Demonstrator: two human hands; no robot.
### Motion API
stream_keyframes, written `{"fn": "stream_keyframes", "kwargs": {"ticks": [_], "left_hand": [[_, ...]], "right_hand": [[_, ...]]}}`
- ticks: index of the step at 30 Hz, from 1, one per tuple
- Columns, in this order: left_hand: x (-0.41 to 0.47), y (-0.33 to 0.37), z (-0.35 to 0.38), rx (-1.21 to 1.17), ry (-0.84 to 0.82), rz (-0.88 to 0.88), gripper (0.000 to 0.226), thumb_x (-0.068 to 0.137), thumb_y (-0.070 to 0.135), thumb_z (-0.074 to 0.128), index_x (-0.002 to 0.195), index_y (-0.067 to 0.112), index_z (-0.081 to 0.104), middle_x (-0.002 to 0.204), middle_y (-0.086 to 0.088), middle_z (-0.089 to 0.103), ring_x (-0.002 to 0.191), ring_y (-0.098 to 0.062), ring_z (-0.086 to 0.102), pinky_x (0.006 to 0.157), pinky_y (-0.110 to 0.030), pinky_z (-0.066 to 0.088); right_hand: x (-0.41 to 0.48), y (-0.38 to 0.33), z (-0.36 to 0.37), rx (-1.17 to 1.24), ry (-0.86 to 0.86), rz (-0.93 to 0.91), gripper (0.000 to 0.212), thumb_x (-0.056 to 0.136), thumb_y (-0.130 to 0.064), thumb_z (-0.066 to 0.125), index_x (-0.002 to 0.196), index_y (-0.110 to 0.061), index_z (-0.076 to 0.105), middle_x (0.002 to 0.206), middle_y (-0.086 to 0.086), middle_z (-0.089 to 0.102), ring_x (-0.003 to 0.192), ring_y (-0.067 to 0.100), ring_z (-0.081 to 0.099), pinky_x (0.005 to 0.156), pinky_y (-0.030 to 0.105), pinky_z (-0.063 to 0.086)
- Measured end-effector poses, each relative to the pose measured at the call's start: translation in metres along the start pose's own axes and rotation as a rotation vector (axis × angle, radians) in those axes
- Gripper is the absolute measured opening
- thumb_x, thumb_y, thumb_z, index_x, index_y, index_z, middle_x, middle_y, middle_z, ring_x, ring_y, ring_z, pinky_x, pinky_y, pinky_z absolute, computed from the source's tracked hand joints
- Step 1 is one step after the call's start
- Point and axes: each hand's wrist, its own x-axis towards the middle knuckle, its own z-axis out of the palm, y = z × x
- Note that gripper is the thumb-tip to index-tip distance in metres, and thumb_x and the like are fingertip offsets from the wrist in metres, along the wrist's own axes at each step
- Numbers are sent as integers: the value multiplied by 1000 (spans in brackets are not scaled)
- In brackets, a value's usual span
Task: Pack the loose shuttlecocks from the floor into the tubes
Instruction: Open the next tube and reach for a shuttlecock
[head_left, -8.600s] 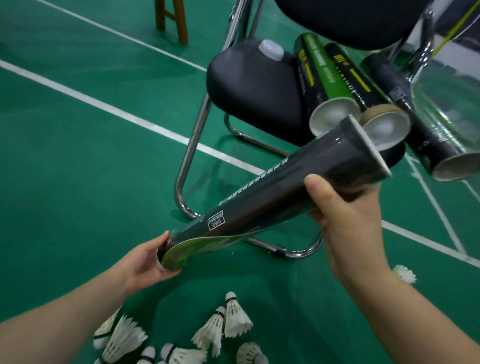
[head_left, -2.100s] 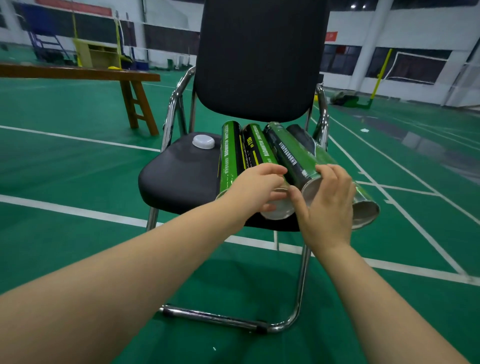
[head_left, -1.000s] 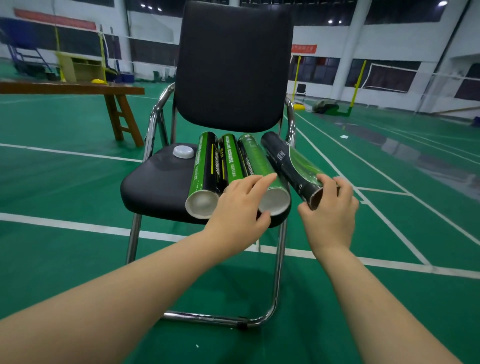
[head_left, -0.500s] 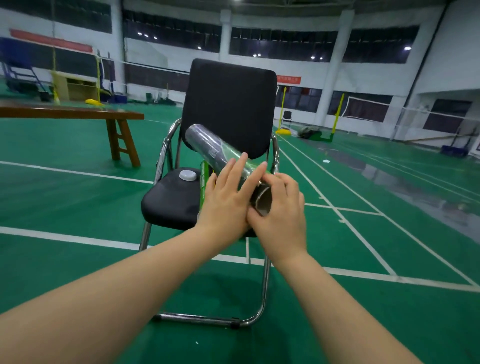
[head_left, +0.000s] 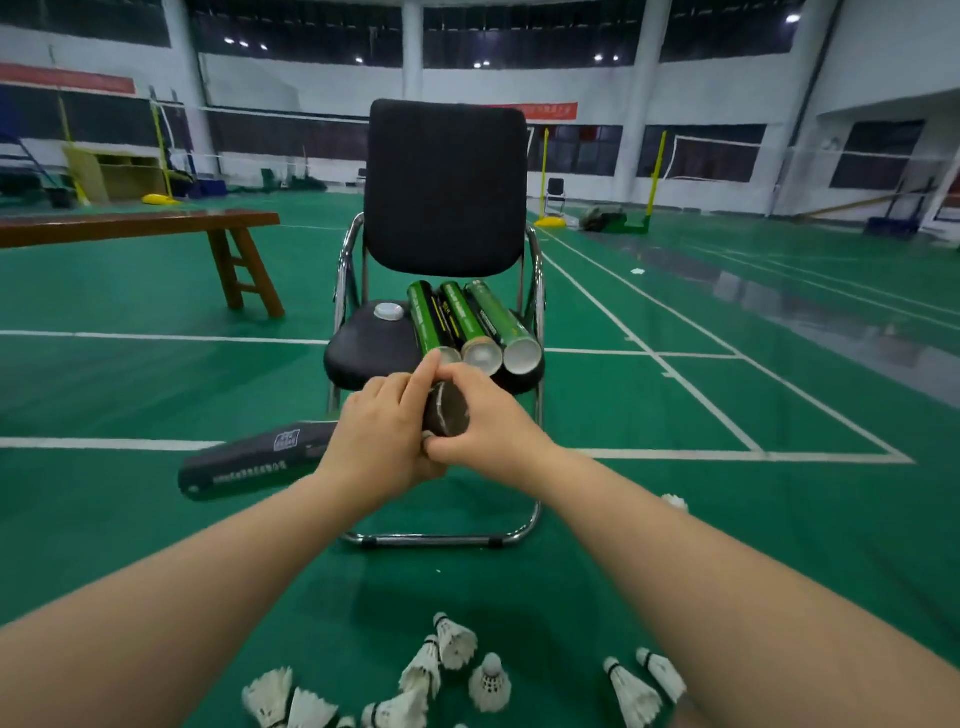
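Green court floor (head_left: 156, 374) with white lines (head_left: 104, 443). Black padded chair (head_left: 447, 187) at frame centre; wooden bench (head_left: 130, 223) at left. Rear: white walls (head_left: 883, 52), dark windows (head_left: 701, 150), yellow net posts (head_left: 657, 171), ceiling lights (head_left: 792, 18).

Indoor badminton hall: green courts (head_left: 675, 415), nets (head_left: 717, 141).

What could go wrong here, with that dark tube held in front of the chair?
The left hand and right hand have their grip at one end of the dark tube, so its long free end could dip or swing. The green tubes overhang the chair seat; a knock might roll them off. The shuttlecocks lie close below and could get trodden on.
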Motion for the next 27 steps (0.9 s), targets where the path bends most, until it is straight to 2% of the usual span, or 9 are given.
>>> {"fn": "stream_keyframes", "kwargs": {"ticks": [3,6,10,13,16,19,22,24,27], "left_hand": [[-9,19,12,-59,-83,-133,104,69,36,76,150,11,17,116,-15,56,102,-35,52,81,-44,46],[0,42,31,-65,-145,-200,97,75,44,67,150,17,11,118,-11,53,106,-31,49,85,-41,45],[26,81,71,-96,-241,-193,81,72,44,68,137,21,26,113,-10,55,102,-31,51,82,-41,47],[44,111,113,-106,-308,-155,66,72,46,67,123,19,35,107,-9,56,98,-32,54,77,-40,47],[59,138,159,-105,-393,-140,59,73,47,65,117,20,36,106,-8,55,98,-31,54,75,-39,49],[71,159,207,-84,-477,-137,62,74,49,64,120,20,35,107,-8,54,100,-30,52,76,-37,46],[86,169,253,-79,-550,-153,62,74,51,64,119,20,36,107,-8,54,97,-29,53,73,-36,45],[96,172,282,-79,-589,-161,60,73,52,63,117,19,36,104,-7,54,93,-28,54,70,-34,45],[110,174,323,-50,-658,-130,61,74,53,62,118,20,35,101,-6,54,91,-26,53,70,-35,49]], "right_hand": [[-4,8,-6,-29,-114,81,65,73,-18,69,131,-20,42,126,0,49,110,17,51,90,31,46],[-6,31,-17,23,-169,249,67,74,-15,67,134,-22,37,118,3,51,100,20,54,81,34,50],[-16,89,-34,294,-144,531,75,70,-21,63,137,-31,31,121,5,50,102,25,54,86,43,51],[-29,139,-50,480,-112,657,70,73,-19,58,138,-29,34,116,3,53,91,19,54,77,34,47],[-44,199,-64,607,-78,747,52,71,-36,57,122,-32,50,113,-4,57,86,13,54,80,34,42],[-55,271,-73,675,10,901,16,87,-45,52,97,-34,56,120,-3,54,97,15,52,91,39,38],[-59,342,-75,647,124,1044,30,91,-46,49,117,-32,50,130,2,50,117,23,49,99,43,40],[-61,388,-72,611,191,1130,41,92,-44,47,129,-25,46,131,4,50,119,24,49,98,42,41],[-71,454,-62,459,241,1233,44,92,-39,48,132,-22,45,133,4,49,113,24,50,90,37,44]]}}
